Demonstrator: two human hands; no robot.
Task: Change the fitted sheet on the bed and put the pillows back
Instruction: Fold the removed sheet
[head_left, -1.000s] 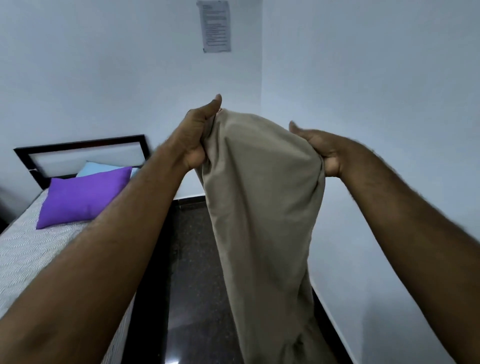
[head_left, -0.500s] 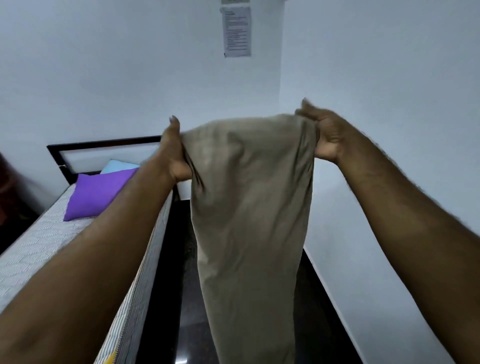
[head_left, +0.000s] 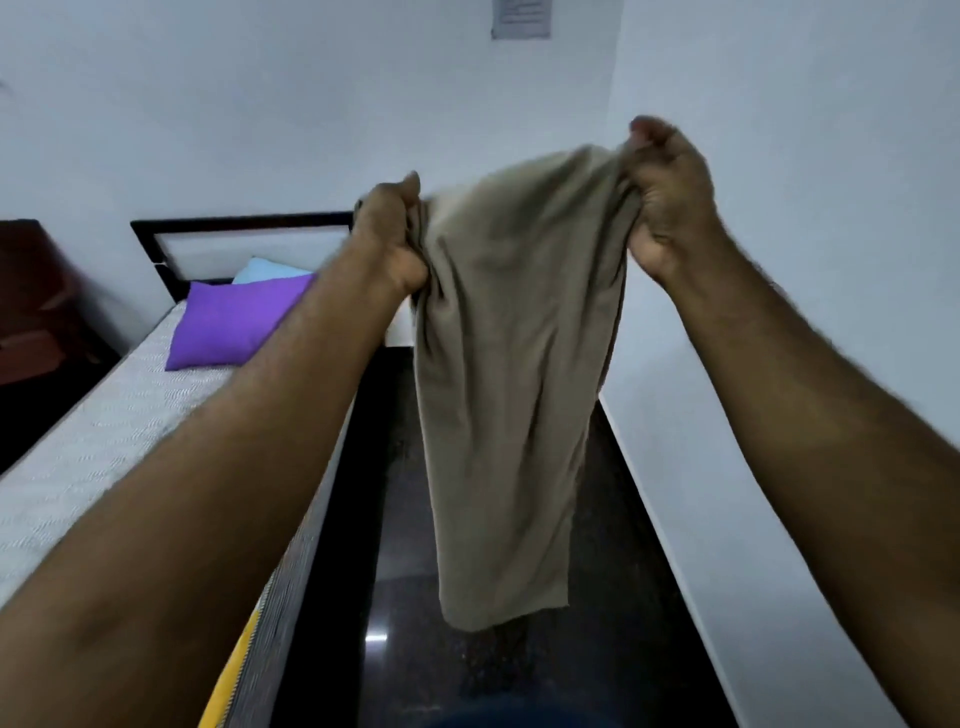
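Right hand (head_left: 667, 200) motion-blurred; fingertips indistinct. Left arm hides part of purple pillow (head_left: 234, 322) and headboard (head_left: 239, 223). Blue pillow (head_left: 270, 271) mostly covered. Wall paper (head_left: 521, 18) cut off by top edge, text unreadable.

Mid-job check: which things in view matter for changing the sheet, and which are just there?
Job things: beige sheet, gripped by left hand and right hand; bare mattress; purple pillow; light blue pillow behind it.

Just there: headboard; paper notice on the wall; dark wooden furniture; dark floor.
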